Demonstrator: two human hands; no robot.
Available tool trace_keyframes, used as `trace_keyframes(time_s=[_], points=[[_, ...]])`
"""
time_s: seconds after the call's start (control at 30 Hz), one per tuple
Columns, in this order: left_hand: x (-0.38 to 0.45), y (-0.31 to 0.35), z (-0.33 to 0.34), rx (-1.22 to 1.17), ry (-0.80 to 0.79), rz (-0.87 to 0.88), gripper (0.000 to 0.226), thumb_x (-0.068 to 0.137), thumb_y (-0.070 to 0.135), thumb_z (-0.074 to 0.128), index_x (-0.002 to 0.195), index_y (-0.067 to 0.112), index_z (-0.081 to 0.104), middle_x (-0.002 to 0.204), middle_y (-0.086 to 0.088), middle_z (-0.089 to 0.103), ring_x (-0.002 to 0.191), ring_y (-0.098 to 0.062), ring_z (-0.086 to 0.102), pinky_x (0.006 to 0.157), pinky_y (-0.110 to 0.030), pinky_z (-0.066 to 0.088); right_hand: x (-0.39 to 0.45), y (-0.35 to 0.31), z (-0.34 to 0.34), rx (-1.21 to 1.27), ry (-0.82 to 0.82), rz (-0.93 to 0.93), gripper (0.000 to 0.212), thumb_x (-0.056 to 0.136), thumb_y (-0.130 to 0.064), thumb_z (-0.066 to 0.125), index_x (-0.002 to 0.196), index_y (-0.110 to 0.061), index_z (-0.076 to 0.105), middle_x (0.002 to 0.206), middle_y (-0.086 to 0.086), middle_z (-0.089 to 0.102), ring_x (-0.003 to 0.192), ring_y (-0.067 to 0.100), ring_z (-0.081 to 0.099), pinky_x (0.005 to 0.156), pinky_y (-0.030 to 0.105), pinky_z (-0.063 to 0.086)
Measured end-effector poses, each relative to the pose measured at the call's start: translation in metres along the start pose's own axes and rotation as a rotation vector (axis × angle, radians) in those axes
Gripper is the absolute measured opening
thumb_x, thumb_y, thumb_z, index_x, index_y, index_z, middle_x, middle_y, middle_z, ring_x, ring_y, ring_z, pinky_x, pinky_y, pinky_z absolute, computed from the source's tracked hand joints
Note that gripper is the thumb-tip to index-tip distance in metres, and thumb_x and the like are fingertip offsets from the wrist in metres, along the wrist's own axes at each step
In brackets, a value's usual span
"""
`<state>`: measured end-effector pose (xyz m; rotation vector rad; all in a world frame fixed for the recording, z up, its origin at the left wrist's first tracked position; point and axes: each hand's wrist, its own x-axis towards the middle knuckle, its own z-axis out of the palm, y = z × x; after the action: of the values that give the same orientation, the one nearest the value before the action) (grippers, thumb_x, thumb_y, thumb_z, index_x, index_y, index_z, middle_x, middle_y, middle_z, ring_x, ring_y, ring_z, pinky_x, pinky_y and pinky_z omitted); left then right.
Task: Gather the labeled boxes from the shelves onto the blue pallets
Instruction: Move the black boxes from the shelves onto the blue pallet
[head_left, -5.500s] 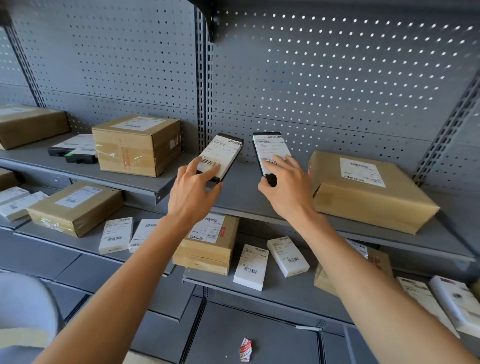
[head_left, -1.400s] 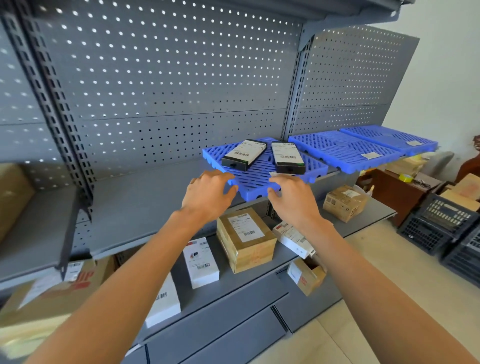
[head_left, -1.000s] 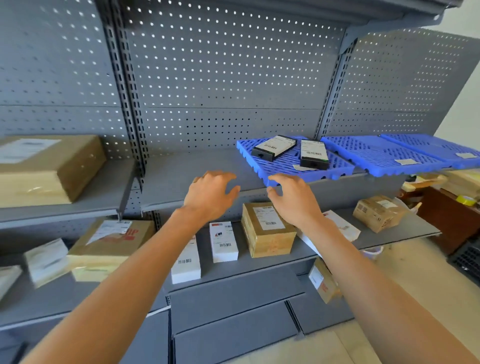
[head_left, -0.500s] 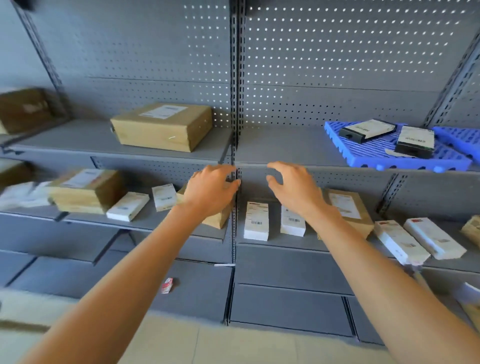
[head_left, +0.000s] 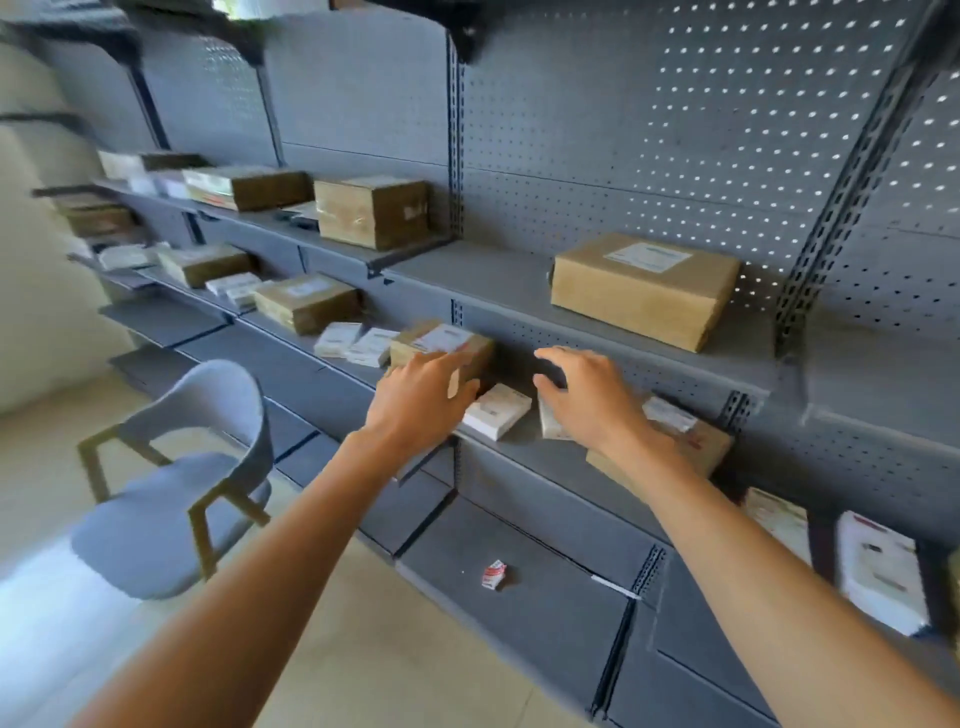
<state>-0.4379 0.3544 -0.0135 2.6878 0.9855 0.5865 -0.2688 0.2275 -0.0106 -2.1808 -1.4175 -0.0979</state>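
Observation:
Both of my hands hover in front of the middle grey shelf (head_left: 524, 441), holding nothing. My left hand (head_left: 421, 400) has loosely bent fingers in front of a small brown labeled box (head_left: 441, 345). My right hand (head_left: 587, 400) is spread above a small white box (head_left: 550, 423), partly hiding it. Between the hands lies another white labeled box (head_left: 496, 410). A brown box (head_left: 691, 449) sits behind my right wrist. On the upper shelf a large brown labeled box (head_left: 641, 288) stands to the right. No blue pallet is in view.
More brown boxes (head_left: 371, 210) and white boxes (head_left: 353, 340) fill the shelves to the left. White packets (head_left: 878, 571) lie on the lower shelf at right. A grey chair (head_left: 176, 488) stands on the floor at left. A small red-and-white scrap (head_left: 493, 574) lies on the bottom shelf.
The view has swung left, away from the blue pallet with two black boxes, which has left the frame. Both empty hands dropped from the upper shelf edge toward the small boxes on the middle shelf.

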Motion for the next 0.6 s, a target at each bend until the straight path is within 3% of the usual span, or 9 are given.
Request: trace_keyframes(time_s=[0.13,0.33,0.5,0.6], points=[[0.008,-0.086,-0.033,0.03,0.055,-0.068,0.041,0.099,0.045,0.054,0.137,0.03,0.057,0.139,0.001,0.06,0.12,-0.029,0.059,0.092,-0.046,0.053,0.048,-0.07,0.044,0.005,-0.047,-0.067,0.04,0.099,-0.028,0.055,0.139,-0.019,0.057,0.14,0.001,0.059,0.129,0.023,0.051,0.105,0.038,0.043],[0.013,-0.198,-0.071,0.054,0.125,-0.14,0.043,0.098,0.046,0.054,0.138,0.028,0.058,0.137,-0.001,0.062,0.121,-0.027,0.059,0.099,-0.048,0.05,0.104,-0.161,0.103,0.042,-0.086,-0.132,0.034,0.099,-0.024,0.053,0.13,-0.012,0.062,0.131,0.009,0.064,0.12,0.028,0.055,0.101,0.041,0.046],[0.018,-0.266,-0.086,0.055,0.162,-0.188,0.042,0.098,0.046,0.055,0.135,0.027,0.059,0.135,0.002,0.063,0.121,-0.022,0.059,0.098,-0.042,0.05,0.146,-0.202,0.151,0.047,-0.149,-0.179,0.032,0.096,-0.029,0.052,0.124,-0.019,0.063,0.123,0.007,0.067,0.113,0.03,0.056,0.094,0.044,0.05],[0.029,-0.297,-0.087,0.037,0.177,-0.227,0.041,0.099,0.043,0.056,0.136,0.026,0.059,0.136,0.001,0.062,0.124,-0.021,0.057,0.1,-0.04,0.047,0.173,-0.217,0.173,0.079,-0.165,-0.219,0.037,0.096,-0.026,0.054,0.132,-0.017,0.061,0.131,0.005,0.063,0.121,0.028,0.055,0.1,0.043,0.048]])
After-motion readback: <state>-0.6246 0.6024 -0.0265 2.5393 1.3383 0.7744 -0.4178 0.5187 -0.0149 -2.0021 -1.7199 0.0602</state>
